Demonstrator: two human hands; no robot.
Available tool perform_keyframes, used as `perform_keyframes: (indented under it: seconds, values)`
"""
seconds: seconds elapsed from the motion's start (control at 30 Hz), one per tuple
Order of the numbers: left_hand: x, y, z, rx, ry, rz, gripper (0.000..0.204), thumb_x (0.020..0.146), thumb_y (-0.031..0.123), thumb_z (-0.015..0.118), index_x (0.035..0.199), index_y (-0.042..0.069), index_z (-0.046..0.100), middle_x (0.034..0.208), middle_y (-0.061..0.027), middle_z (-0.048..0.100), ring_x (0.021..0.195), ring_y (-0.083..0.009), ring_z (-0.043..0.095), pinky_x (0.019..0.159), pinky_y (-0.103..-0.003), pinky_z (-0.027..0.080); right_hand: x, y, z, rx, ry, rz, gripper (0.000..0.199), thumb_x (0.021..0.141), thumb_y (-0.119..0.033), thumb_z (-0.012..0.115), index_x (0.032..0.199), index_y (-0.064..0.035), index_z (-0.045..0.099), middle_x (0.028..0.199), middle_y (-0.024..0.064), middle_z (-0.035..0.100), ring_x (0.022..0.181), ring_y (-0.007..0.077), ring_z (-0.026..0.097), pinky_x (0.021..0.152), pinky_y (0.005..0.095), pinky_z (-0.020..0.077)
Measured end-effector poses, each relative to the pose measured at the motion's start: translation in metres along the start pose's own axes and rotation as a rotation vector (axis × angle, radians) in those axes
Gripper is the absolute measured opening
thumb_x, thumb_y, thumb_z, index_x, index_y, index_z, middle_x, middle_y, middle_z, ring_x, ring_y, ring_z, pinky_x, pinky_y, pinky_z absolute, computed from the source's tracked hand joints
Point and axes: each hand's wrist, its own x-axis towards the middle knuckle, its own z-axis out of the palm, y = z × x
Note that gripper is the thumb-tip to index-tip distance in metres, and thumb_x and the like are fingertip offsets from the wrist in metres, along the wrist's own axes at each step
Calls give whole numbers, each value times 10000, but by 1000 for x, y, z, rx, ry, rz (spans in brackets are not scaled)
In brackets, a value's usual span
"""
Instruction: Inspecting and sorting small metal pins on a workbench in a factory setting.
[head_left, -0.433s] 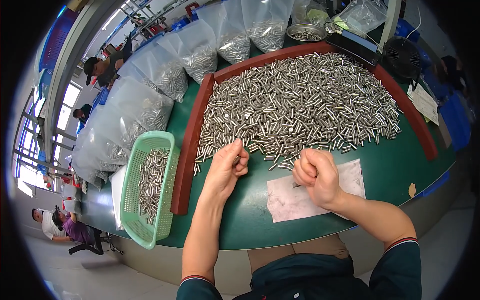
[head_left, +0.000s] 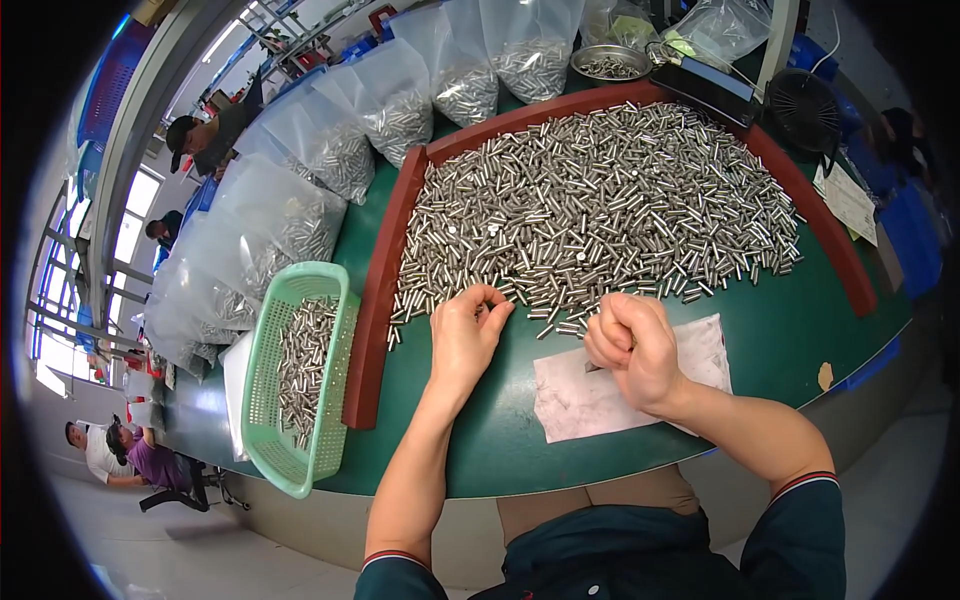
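A wide heap of short, shiny metal pins [head_left: 600, 200] lies on the green table. My left hand [head_left: 463, 340] is at the heap's near edge, thumb and fingers curled together. What lies between its fingertips is mostly hidden. My right hand [head_left: 637, 350] is closed in a fist above a stained white cloth [head_left: 570, 405]. A small grey metal end shows below its curled fingers; the rest is covered by the hand. Left of my left forearm stands a pale green plastic basket [head_left: 258, 400] partly filled with the same kind of pins.
Dark red rails [head_left: 378, 330] border the heap at left, back and right. Clear plastic bags [head_left: 400, 110] of pins line the table's far left. Behind the back rail are a round metal bowl [head_left: 610, 66] and a black device [head_left: 705, 92]. Other people are in the left background.
My left hand has moved slightly right and turned over, its fingertips now down at the pins. My right hand has stayed closed in nearly the same place.
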Motion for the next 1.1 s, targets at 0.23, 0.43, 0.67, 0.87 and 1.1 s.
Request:
perform_keyframes:
  seconds: [0.23,0.43,0.67,0.87,1.1]
  values:
    - [-3,3,-10,-1484,-534,-525,88,843,130,536,872,52,506,739,-46,526,495,-25,316,443,-151,268,0,0,0,-23,22,3,368,856,-209,336,509,-108,268,415,-16,248,389,78,167,393,246,163]
    - [-1,4,-3,-1356,-544,-538,123,857,117,508,933,23,533,744,-57,550,482,-25,329,443,-155,272,1,-1,1,-14,23,11,370,859,-216,335,511,-107,271,417,-17,246,389,78,169,393,245,164]
    - [-2,4,-4,-1330,-536,-537,150,872,137,486,936,9,531,739,-56,551,478,-28,327,443,-162,274,0,-1,1,-16,26,17,374,860,-226,343,512,-107,271,417,-17,249,390,76,169,393,245,158]
    - [-4,12,-9,-1216,-521,-508,158,871,149,493,936,9,527,717,-50,558,479,-24,323,442,-161,267,0,0,3,-12,26,20,372,859,-217,338,510,-106,271,417,-16,251,389,75,170,393,244,160]
    - [-25,38,-1,-384,-532,-42,122,765,88,589,752,-9,516,589,-16,503,524,-79,451,482,-228,371,1,0,-1,-37,33,13,358,858,-196,328,516,-106,277,422,-18,256,395,76,186,401,240,178]
